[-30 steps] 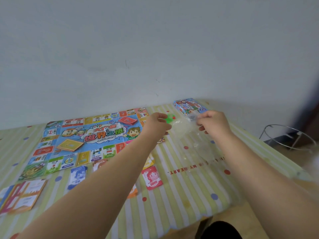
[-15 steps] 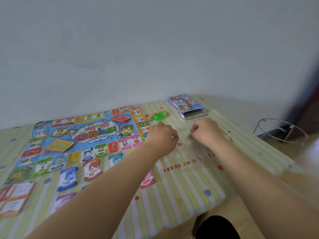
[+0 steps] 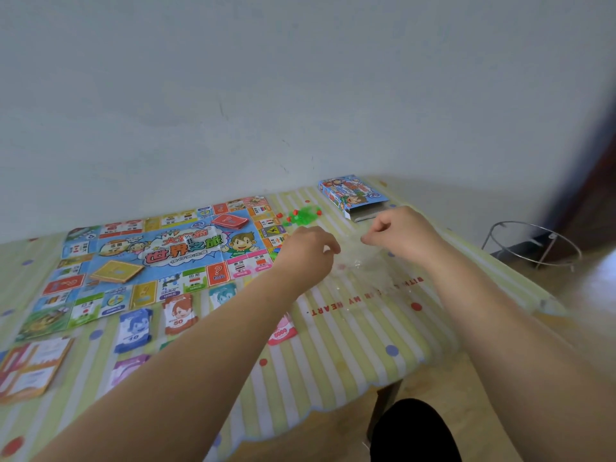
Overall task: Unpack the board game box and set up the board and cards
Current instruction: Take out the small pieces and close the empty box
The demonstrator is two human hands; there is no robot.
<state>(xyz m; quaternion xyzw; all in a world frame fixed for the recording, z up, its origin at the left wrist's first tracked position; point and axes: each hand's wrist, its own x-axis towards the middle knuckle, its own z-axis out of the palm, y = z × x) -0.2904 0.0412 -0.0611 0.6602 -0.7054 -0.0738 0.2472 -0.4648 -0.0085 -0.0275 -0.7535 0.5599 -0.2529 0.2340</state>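
Observation:
The colourful game board [image 3: 166, 255] lies unfolded on the striped tablecloth, with a red card stack [image 3: 229, 221] and a yellow card stack [image 3: 116, 271] on it. A heap of green and red plastic pieces [image 3: 301, 215] sits off the board's right edge. Behind it lies the opened game box [image 3: 351, 195]. A crumpled clear plastic bag [image 3: 363, 261] hangs low over the cloth between my hands. My left hand [image 3: 308, 248] has curled fingers at the bag's left edge, and my right hand [image 3: 400, 233] pinches its top right.
Paper money stacks lie in front of the board: blue [image 3: 135, 330], orange [image 3: 178, 313], teal [image 3: 222, 295], pink [image 3: 281, 330], purple [image 3: 128, 370]. Title cards [image 3: 33, 368] sit at the near left. The table's front edge [image 3: 333, 405] is close. A metal ring stand [image 3: 533, 245] is on the floor, right.
One second ago the bag was held up with green pieces at it; the pieces now lie heaped by the board. My hands came low together, then drew slightly apart with the empty bag.

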